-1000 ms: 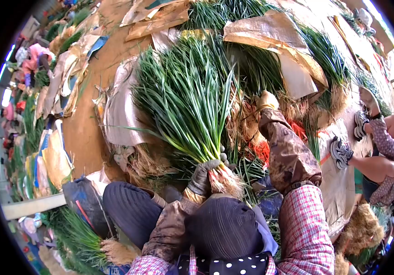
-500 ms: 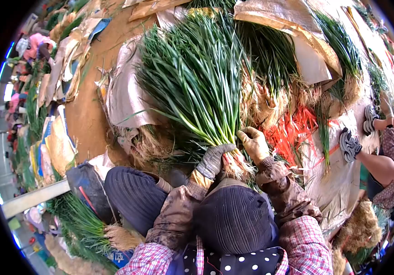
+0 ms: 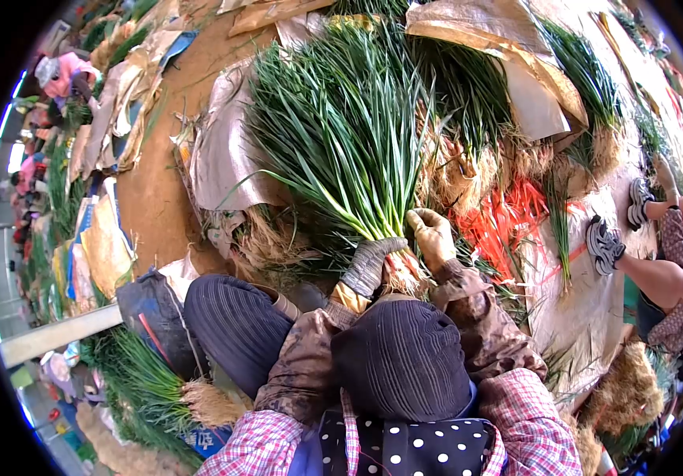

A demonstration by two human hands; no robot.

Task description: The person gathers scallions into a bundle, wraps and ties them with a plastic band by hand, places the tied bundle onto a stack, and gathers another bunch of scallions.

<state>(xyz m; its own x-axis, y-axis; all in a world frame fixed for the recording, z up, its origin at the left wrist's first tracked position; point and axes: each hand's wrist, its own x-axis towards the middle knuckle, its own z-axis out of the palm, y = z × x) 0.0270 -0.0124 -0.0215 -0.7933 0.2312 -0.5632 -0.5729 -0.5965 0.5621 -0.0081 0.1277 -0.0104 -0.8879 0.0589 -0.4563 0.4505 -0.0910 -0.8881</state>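
Observation:
In a grey glove, my left hand (image 3: 367,266) is wrapped round the lower stems of a bunch of green onions (image 3: 349,147). Its long green leaves fan out away from me, and the pale reddish bulbs and roots stick out below the hand, near my knee. My right hand (image 3: 432,238), in a yellowish glove, is at the right side of the stems just above the bulbs. Its thumb and fingers are pinched together at the bunch's edge; what is between them is too small to make out.
More green onions (image 3: 468,95) lie behind, partly under a sack sheet (image 3: 508,36). Red plastic strips (image 3: 504,222) lie to the right. Another bundle (image 3: 155,389) rests at lower left. A seated person's leg and shoe (image 3: 605,244) are at the right.
Both hands and the bunch stay close together with only slight movement. My left hand keeps its grip, and my right hand has shifted slightly left and toward the leaves.

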